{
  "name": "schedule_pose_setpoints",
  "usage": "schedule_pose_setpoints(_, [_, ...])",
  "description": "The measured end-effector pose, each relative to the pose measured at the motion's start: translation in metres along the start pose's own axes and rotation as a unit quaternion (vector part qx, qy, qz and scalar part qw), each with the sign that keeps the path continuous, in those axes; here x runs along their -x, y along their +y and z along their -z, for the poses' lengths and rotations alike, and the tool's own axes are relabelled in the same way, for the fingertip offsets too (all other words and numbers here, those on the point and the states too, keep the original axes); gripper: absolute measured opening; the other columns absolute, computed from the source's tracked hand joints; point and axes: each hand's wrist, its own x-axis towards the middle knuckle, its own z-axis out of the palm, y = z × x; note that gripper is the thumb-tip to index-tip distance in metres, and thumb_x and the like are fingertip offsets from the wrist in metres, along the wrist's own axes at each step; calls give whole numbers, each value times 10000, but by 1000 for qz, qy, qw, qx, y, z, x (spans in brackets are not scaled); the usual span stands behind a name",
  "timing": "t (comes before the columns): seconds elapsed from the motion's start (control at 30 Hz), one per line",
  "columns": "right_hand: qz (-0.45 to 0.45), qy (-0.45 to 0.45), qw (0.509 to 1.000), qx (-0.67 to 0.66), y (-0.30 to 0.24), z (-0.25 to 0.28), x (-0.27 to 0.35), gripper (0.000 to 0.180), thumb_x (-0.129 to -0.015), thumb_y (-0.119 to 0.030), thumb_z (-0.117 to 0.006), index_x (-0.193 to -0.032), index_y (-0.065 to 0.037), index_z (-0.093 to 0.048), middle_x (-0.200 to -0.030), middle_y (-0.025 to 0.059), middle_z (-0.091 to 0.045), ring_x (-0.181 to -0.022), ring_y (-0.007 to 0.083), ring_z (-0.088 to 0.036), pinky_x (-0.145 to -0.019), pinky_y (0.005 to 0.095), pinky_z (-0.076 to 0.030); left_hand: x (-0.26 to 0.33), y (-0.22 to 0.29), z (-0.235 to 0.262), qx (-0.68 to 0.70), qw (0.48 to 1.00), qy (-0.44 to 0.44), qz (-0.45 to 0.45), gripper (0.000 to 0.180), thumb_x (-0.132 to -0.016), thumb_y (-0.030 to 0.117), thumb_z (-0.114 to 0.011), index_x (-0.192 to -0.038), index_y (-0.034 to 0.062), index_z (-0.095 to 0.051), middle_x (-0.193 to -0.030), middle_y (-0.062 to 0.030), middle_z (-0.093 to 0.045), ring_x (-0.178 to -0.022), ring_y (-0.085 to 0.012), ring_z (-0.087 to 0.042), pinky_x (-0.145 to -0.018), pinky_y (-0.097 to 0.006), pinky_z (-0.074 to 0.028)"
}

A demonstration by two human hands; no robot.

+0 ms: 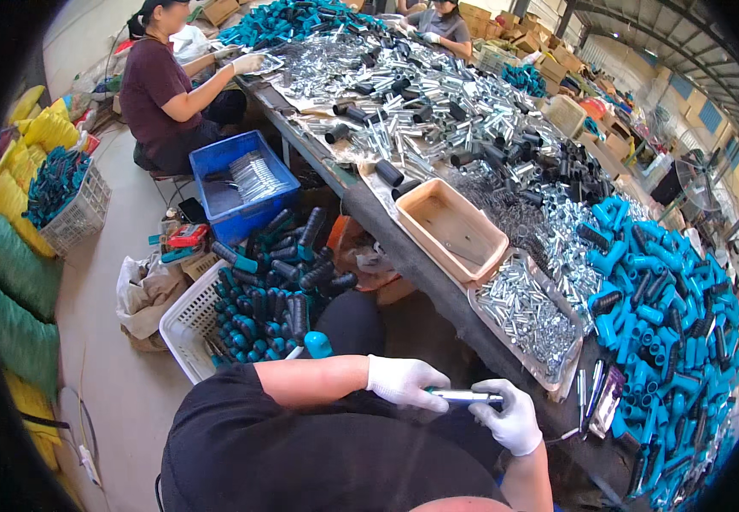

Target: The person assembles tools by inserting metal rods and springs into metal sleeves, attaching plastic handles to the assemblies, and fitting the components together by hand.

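Between my two white-gloved hands lies a shiny metal tube (465,396), roughly level in front of my body. My left hand (407,381) is closed round its left end, where a bit of teal shows. The fingers of my right hand (510,418) pinch the other end, near a dark tip. Just left of my left hand, a rounded teal handle end (318,345) sticks up by a white crate (183,322) heaped with teal-and-black handles (258,309). What my palms cover is hidden.
On the long table, a tan bin (425,205) stands by a tray of small metal pins (527,311). Teal handle parts (655,341) pile up at right; metal and black tubes (446,119) spread beyond. A blue crate (224,213) sits before a seated co-worker (160,94).
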Motion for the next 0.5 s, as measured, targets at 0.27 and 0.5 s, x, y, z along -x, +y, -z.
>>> schedule_pose_setpoints(0.27, [36,101,993,45,-12,-3,-13,212,-751,-96,-770,-904,-6,-655,-827,96,-677,-749,136,-643,-694,271,-509,-16,-16,-12,-203,938,232,-157,365,-838,356,-671,-1010,38,-619,-845,-165,-629,-801,-341,-638,-691,-385,-505])
schedule_pose_setpoints(0.5, [95,11,982,-165,17,-8,-34,734,-729,-114,-799,-1324,-13,-382,-1175,146,-564,-994,183,-605,-882,321,-491,-29,5,2,172,921,333,-110,139,-800,124,-706,-834,30,-608,-790,-37,-644,-745,-106,-589,-658,-292,-475])
